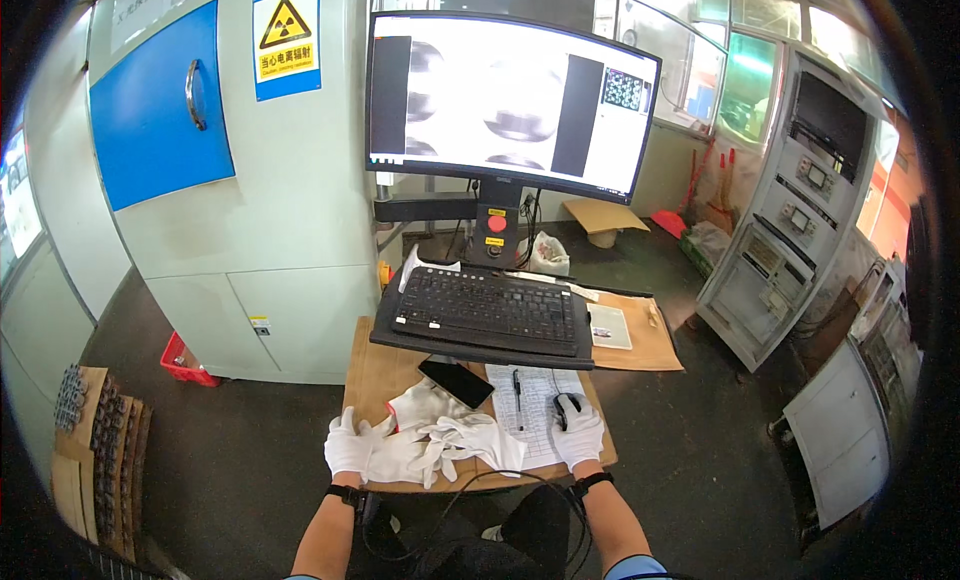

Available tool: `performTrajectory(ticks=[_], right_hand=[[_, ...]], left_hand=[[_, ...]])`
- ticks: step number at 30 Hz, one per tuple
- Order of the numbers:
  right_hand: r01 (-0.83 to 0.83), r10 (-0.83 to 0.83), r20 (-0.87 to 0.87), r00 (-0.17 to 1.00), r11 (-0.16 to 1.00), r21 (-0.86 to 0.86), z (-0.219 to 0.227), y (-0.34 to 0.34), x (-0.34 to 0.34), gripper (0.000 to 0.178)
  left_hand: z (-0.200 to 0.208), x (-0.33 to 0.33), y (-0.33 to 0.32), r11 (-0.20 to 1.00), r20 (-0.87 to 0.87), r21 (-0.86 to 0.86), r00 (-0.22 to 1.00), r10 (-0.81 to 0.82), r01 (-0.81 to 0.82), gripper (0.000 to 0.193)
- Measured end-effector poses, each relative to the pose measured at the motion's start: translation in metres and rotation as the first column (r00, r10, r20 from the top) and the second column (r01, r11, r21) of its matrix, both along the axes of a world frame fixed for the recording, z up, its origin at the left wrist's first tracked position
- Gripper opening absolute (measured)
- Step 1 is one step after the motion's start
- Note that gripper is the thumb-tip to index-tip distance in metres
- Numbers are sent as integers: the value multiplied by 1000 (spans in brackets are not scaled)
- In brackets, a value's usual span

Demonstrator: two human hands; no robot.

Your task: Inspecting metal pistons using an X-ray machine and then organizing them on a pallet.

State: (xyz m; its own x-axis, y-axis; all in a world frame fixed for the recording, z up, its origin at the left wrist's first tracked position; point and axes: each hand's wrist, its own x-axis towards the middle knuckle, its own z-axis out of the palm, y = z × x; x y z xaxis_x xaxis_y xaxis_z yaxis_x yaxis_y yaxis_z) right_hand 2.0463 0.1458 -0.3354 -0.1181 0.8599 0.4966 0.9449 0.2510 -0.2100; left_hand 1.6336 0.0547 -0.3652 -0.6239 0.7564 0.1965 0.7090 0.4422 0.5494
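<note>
Head view: both hands in white gloves. Right hand cupped over black computer mouse, gripping it, on printed paper form at counter's right front. Left hand lies open, flat on counter's left front edge, touching pile of spare white gloves. Black smartphone and pen lie btwn pile and black keyboard; monitor above shows grey round shapes.
</note>
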Motion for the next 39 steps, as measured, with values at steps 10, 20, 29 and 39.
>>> performTrajectory(ticks=[10,20,29,39], right_hand=[[8,-9,26,1000,1000,20,-8,4,3,45],[6,-7,9,1000,1000,12,0,0,0,42],[-7,8,-15,1000,997,71,2,-1,0,38],[-24,26,-16,1000,997,78,4,0,-2,37]], left_hand=[[-5,-3,2,1000,-7,18,1000,-18,18,46],[-9,-4,1,999,-44,47,999,-21,23,46],[-6,0,2,1000,-12,17,1000,16,-16,48],[-8,-5,3,1000,14,-2,1000,5,-5,51]])
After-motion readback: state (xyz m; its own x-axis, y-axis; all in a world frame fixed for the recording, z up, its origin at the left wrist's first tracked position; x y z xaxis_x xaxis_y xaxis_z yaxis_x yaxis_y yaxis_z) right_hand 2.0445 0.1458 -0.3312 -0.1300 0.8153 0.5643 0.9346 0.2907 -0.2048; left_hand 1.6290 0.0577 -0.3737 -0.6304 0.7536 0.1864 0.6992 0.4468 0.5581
